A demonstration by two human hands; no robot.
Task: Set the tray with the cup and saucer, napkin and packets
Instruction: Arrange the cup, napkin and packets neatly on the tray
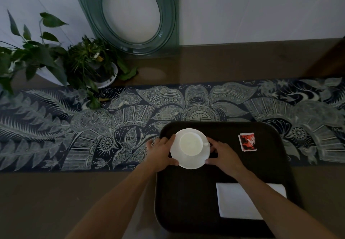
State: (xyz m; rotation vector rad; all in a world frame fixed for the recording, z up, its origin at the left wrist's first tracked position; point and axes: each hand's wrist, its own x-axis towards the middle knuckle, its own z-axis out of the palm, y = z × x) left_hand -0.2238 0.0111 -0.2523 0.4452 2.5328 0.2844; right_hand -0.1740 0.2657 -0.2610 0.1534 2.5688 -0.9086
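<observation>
A single head-worn wide-angle view looks forward and steeply down onto the worktop (224,66), close enough that both forearms enter from the bottom edge. It faces the wall behind the worktop's far edge. The tray (186,201) sits low and right of centre, cut off by the bottom of the frame. The lens bends straight lines towards the sides. No second view shares the scene.

Just two bare forearms coming in from the near edge, no sleeves showing anywhere up to the frame edge, and the left hand (161,152) and right hand (225,154) are both bare too, no gloves, rings, watch or wristband that I can spot in this dim light.
</observation>
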